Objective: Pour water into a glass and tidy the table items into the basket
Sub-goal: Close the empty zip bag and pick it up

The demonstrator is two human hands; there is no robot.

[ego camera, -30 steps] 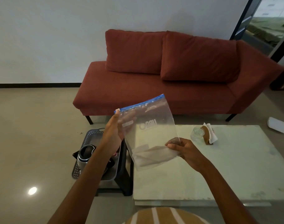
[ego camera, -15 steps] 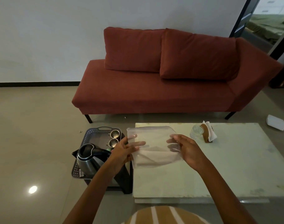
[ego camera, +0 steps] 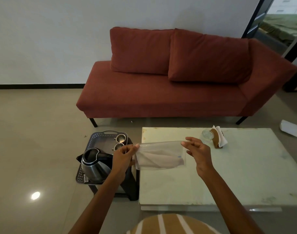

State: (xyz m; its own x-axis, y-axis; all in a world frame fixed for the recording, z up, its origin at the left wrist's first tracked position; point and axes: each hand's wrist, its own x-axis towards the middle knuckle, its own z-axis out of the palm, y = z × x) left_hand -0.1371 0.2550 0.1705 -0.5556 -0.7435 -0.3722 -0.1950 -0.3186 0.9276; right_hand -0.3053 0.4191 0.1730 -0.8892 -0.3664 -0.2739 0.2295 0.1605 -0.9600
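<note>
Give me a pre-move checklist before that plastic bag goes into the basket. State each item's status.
1. Bag held: ok. Left hand and right hand pinch opposite top corners of the plastic bag.
2. Bag sealed: cannot tell.
3. Contents secure: ok, the folded cloth lies inside.
4. Room in basket: not ok; the kettle and two small metal cups fill much of it.
5. Glass out of the path: ok, it stands further back on the table.

One kettle (ego camera: 93,164), two metal cups (ego camera: 120,138), one glass (ego camera: 207,134), one plastic bag (ego camera: 159,156), two hands (ego camera: 123,157).
</note>
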